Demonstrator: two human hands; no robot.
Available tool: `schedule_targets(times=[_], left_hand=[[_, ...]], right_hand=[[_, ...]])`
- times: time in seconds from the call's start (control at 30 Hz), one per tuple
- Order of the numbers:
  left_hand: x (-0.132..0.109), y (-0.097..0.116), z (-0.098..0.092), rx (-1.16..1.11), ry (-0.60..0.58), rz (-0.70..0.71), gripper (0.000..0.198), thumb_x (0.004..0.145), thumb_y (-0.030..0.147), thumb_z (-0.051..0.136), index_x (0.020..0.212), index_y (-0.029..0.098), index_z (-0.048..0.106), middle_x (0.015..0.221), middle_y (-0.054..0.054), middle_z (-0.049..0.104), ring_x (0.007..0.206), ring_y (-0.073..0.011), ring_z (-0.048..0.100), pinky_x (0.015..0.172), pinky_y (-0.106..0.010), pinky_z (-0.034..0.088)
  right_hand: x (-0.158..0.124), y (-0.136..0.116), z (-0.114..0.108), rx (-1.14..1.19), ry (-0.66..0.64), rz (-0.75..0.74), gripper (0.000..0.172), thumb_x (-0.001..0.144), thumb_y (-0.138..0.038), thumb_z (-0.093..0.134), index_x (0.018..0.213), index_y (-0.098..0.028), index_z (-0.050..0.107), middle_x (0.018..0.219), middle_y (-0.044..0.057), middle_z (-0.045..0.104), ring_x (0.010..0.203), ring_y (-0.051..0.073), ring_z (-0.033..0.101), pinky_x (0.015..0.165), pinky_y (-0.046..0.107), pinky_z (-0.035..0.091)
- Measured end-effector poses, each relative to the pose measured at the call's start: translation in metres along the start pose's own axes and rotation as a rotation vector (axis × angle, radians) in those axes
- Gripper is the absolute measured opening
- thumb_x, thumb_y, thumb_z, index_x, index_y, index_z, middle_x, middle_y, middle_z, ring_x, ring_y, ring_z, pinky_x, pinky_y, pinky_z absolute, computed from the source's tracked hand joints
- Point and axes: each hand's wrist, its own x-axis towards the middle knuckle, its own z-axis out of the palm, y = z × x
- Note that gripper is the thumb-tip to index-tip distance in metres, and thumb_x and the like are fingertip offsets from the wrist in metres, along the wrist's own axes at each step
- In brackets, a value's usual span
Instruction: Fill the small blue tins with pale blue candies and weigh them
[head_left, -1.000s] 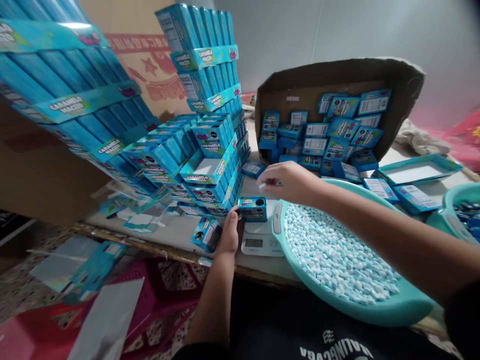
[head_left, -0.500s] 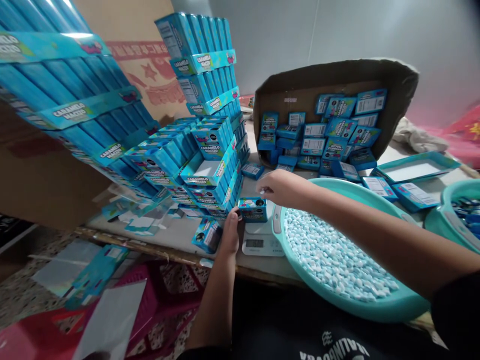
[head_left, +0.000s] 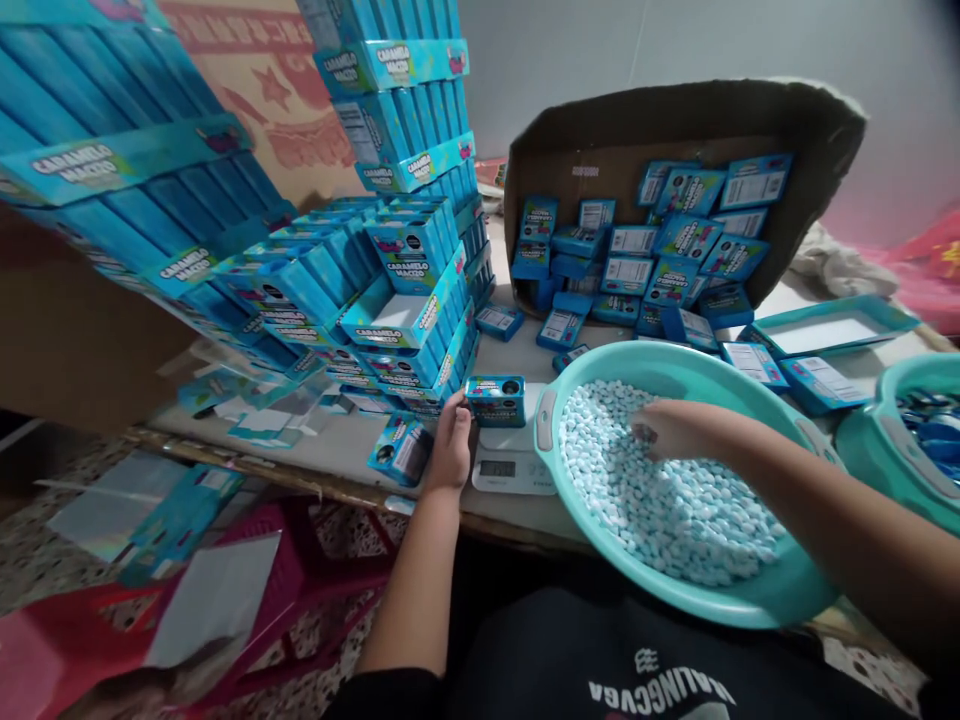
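Observation:
My left hand [head_left: 450,447] is at the left end of a small blue candy box [head_left: 496,402], its fingertips closed against that edge. The box rests on a white digital kitchen scale [head_left: 514,476]. Another blue box [head_left: 401,448] lies tilted just left of the hand. My right hand [head_left: 664,430] is low over the pale blue and white candies [head_left: 637,500] in a turquoise basin [head_left: 720,607]. Its fingers curl inward and are partly blurred; what they hold, if anything, is hidden.
Stacked display trays [head_left: 397,330] of blue boxes rise at the left. A cardboard carton [head_left: 570,172] with loose boxes stands behind the basin. Another turquoise tub [head_left: 874,440] is at right. Below the table edge are red and magenta plastic stools [head_left: 289,580].
My right hand has moved from above the scale, where it pinched something small and white, right and down to the candies. My left hand stays by the box. The view has shifted slightly.

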Motion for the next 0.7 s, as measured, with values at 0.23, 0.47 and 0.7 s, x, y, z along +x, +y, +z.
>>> schedule_targets(times=[0.23,0.47,0.7], left_hand=[[-0.016,0.025,0.015,0.331,0.080,0.315,0.067,0.089,0.043,0.066,0.147,0.018,0.040,0.145,-0.019,0.045,0.136,-0.0311,0.045,0.115,-0.047,0.036],[-0.012,0.068,0.022,0.732,0.085,0.700,0.041,0.088,0.024,0.066,0.128,0.019,0.059,0.125,-0.014,0.064,0.125,-0.0293,0.057,0.110,-0.049,0.044],[-0.008,0.100,0.014,0.824,0.214,0.804,0.036,0.086,0.022,0.067,0.121,0.017,0.061,0.118,-0.013,0.067,0.115,-0.0271,0.063,0.103,-0.048,0.050]], right_hand=[[0.007,0.007,-0.001,0.109,0.018,-0.033,0.022,0.068,-0.020,0.077,0.089,-0.020,0.073,0.084,0.006,0.072,0.073,0.022,0.066,0.060,0.028,0.042],[0.004,0.009,-0.002,0.150,0.026,-0.037,0.025,0.068,-0.022,0.080,0.092,-0.019,0.075,0.084,0.005,0.072,0.071,0.021,0.064,0.057,0.028,0.040],[-0.002,0.007,-0.007,0.149,0.012,-0.055,0.032,0.073,-0.026,0.076,0.104,-0.017,0.074,0.088,0.006,0.072,0.073,0.021,0.064,0.058,0.029,0.041]])
